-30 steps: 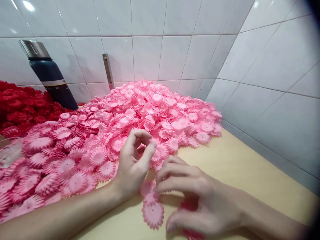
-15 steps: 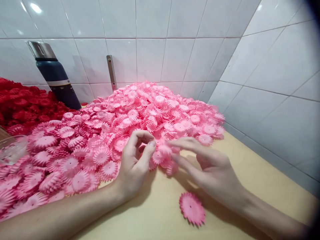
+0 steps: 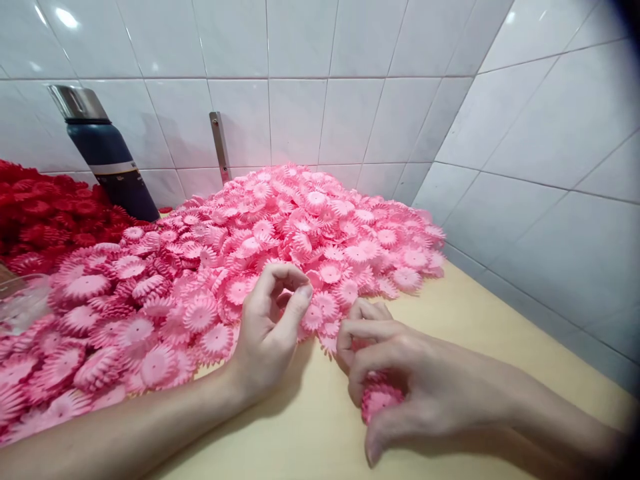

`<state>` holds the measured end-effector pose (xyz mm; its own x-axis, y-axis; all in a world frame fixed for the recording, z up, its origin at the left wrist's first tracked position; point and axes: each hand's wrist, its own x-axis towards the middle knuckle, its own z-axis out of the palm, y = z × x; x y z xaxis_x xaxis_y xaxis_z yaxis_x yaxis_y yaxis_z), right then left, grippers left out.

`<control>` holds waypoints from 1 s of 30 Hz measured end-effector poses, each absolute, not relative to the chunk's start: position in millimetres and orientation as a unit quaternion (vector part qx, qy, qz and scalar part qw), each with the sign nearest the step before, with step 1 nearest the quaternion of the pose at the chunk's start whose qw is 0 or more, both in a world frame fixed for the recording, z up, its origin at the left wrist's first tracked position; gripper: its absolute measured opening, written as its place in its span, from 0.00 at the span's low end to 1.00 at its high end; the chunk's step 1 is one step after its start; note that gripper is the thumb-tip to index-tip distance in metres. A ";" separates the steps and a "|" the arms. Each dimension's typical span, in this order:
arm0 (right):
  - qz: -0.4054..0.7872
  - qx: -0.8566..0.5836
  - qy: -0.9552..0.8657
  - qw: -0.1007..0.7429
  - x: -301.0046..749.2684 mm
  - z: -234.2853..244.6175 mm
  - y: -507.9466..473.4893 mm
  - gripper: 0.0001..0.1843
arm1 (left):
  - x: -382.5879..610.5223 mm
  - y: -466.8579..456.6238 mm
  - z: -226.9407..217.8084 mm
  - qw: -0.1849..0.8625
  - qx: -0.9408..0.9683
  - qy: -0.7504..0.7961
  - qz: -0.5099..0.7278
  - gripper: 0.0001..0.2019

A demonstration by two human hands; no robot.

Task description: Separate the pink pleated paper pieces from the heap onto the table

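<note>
My left hand (image 3: 273,327) is raised above the table with thumb and index fingertip pinched together; whatever is between them is too small to make out. Right of it, my right hand (image 3: 400,373) curls low over the table, fingers and thumb bent around a pink petal disc (image 3: 381,399) with a notched edge. Part of that disc is hidden by the fingers. Just beyond both hands rises a big heap of similar pink petal discs (image 3: 315,227), many with a small centre hole.
A pile of red petal pieces (image 3: 55,213) lies at the far left, beside a dark blue bottle (image 3: 113,160) with a metal lid. A clear plastic container (image 3: 25,303) sits at the left edge. Tiled walls (image 3: 300,120) bound the table (image 3: 295,433) behind and right.
My right hand has moved from the heap's front edge toward me and down, its fingers closing around the lone pink disc on the table. My left hand keeps its pinch, nearly still.
</note>
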<state>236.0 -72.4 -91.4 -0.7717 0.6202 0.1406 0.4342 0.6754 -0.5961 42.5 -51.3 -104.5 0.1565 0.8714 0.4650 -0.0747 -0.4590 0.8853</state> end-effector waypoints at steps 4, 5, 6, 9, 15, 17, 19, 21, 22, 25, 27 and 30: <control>0.331 -0.336 -0.837 0.276 233.7 -88.3 -71.7 0.11 | 43.1 -51.7 -104.9 0.422 0.640 0.309 0.563 0.01; 0.343 -0.353 -0.812 0.314 233.5 -87.0 -71.2 0.09 | 43.3 -51.9 -105.0 0.430 0.642 0.305 0.557 0.01; 0.354 -0.368 -0.786 0.349 233.5 -85.9 -70.6 0.07 | 43.6 -52.1 -105.1 0.444 0.644 0.298 0.547 0.02; 0.406 -0.386 -0.711 0.424 233.4 -84.9 -69.2 0.05 | 44.6 -52.9 -104.6 0.492 0.644 0.287 0.511 0.04; 0.413 -0.394 -0.681 0.458 230.3 -89.1 -70.0 0.10 | 44.9 -52.7 -102.1 0.543 0.637 0.281 0.468 0.06; 0.409 -0.401 -0.672 0.468 229.1 -90.0 -69.6 0.09 | 44.6 -51.7 -102.6 0.554 0.636 0.273 0.463 0.07; 0.407 -0.406 -0.661 0.482 228.0 -90.5 -68.7 0.09 | 44.3 -50.6 -103.4 0.540 0.642 0.271 0.471 0.09; 0.408 -0.410 -0.647 0.497 226.9 -90.5 -67.9 0.09 | 44.2 -49.6 -103.9 0.508 0.659 0.272 0.484 0.10; 0.408 -0.411 -0.640 0.506 226.5 -90.4 -67.6 0.09 | 44.2 -49.3 -104.0 0.491 0.665 0.273 0.491 0.11; 0.418 -0.406 -0.618 0.527 226.1 -89.2 -67.9 0.09 | 44.1 -49.4 -103.7 0.471 0.672 0.282 0.496 0.13; 0.430 -0.395 -0.617 0.527 226.7 -88.0 -68.5 0.08 | 44.1 -50.2 -103.7 0.477 0.668 0.295 0.489 0.12; 0.438 -0.383 -0.635 0.508 228.2 -87.3 -69.2 0.05 | 43.7 -51.4 -104.8 0.503 0.650 0.302 0.484 0.12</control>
